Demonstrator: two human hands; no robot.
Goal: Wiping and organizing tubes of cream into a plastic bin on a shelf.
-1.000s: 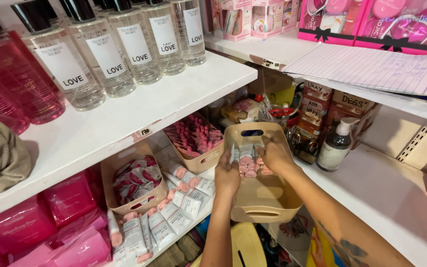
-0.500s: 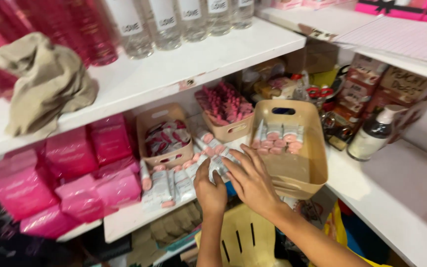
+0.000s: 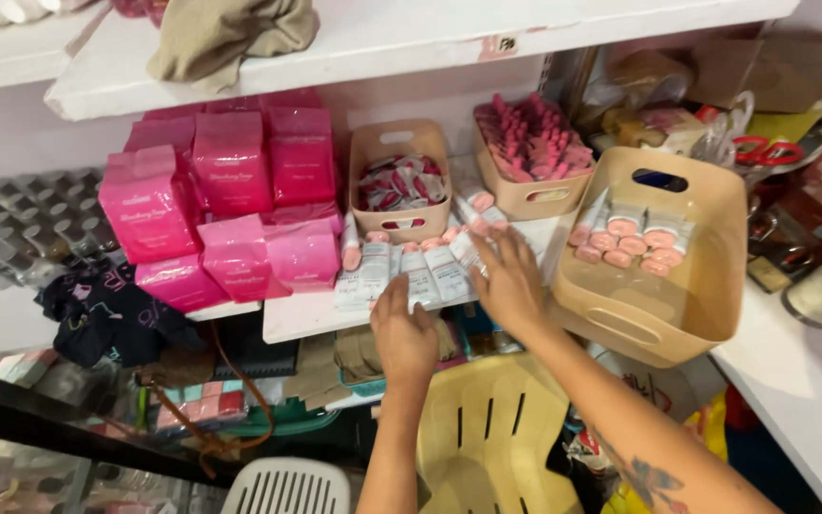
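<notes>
Both hands had come down out of the tan basket [image 3: 687,314] onto the row of white tubes [image 3: 411,271] lying at the front edge of the lower shelf [image 3: 297,314]; view had also dropped, clear bottles gone out of frame. Left hand [image 3: 403,333] lay flat, palm down, fingers straight and close together, tips touching the near ends of the tubes, nothing gripped. Right hand [image 3: 511,281] was spread, fingers splayed over the right end of the row, tips on a couple of tubes; whether it had hold of one, couldn't tell. Tan basket sat just right of that hand, at the shelf's right end, with more pink-capped tubes [image 3: 630,238] lined up along its back wall. Behind the row: two smaller bins [image 3: 400,176] of pink items. Pink pouches [image 3: 230,190] stacked on the shelf's left side. Beige cloth [image 3: 230,33] lay on the upper shelf's front edge.
</notes>
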